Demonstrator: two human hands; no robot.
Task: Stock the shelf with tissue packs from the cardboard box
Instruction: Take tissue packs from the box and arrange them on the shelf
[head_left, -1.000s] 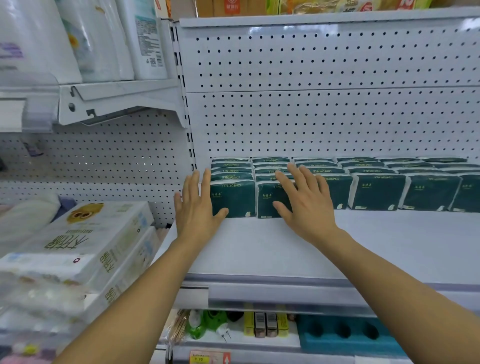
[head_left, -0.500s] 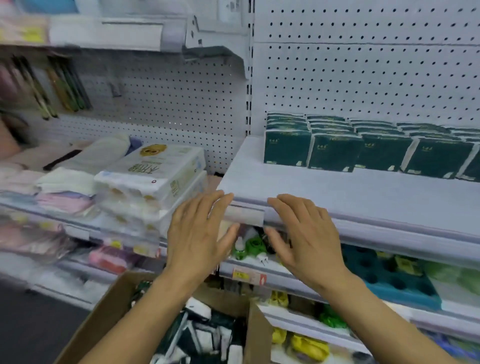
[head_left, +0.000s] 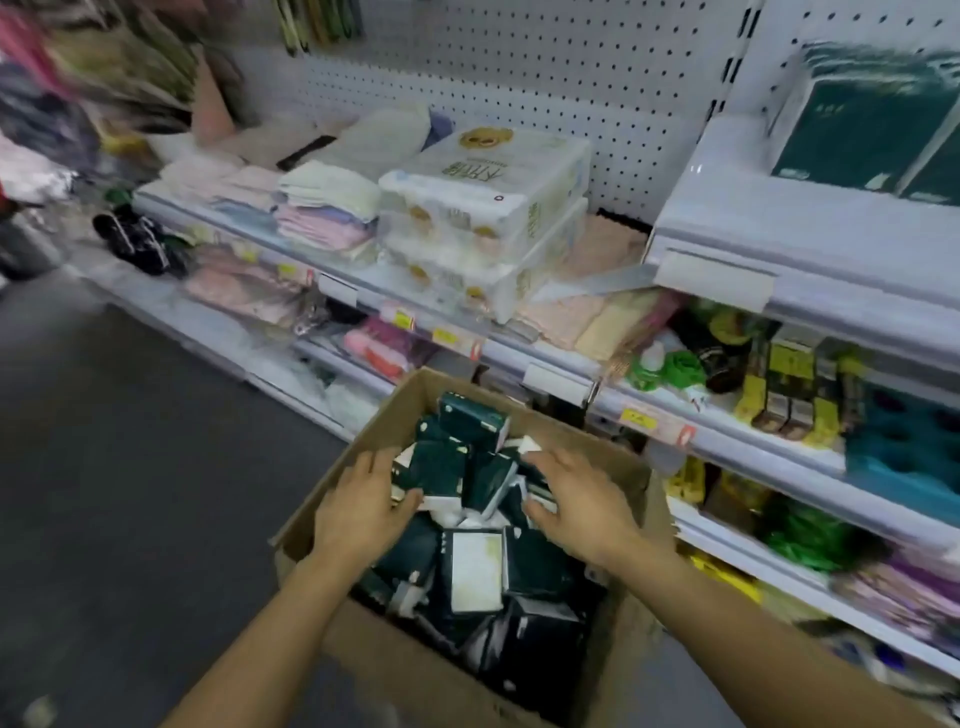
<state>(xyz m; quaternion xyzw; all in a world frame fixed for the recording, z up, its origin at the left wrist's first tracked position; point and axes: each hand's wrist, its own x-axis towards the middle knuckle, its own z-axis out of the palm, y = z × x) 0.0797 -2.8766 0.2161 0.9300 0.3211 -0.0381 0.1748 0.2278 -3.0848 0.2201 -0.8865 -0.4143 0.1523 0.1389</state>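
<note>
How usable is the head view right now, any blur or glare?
Head view: motion blur smears the edges, worst at the upper left and the right-hand shelves; the open brown cardboard box and dark green tissue packs stay readable; slight glare on the white shelf; wide-angle bending.

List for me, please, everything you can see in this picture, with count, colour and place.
cardboard box: one, brown, open, on the floor in front of the shelving.
tissue packs: many, dark green, heaped loose in the box.
shelved tissue packs: at least two, dark green, upper right shelf.
white bundles: two, stacked, middle shelf.
folded cloths: several, pink and white, left of the bundles.
left hand: touching packs in the box.
right hand: over the packs, opposite side.
</note>
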